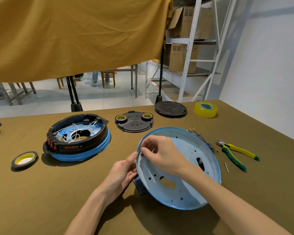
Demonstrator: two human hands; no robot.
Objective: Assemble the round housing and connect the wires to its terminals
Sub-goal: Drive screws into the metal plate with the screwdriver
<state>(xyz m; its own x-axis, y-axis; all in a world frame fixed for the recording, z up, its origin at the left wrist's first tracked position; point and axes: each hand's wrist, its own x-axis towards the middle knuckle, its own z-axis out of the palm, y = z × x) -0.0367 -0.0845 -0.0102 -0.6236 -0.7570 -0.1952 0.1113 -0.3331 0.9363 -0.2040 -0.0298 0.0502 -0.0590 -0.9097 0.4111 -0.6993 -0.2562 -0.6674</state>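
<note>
On my olive bench [58, 192], left hand [121, 173] steadies the tilted blue housing [185, 189] while my right hand [161, 153] fingers pinch a small dark fastener [141, 154] at its rim.

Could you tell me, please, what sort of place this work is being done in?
Probably a small assembly workshop or storeroom: a cloth-covered workbench with pliers and tape rolls, a wired round housing, and metal shelving stacked with cardboard boxes behind.
</note>
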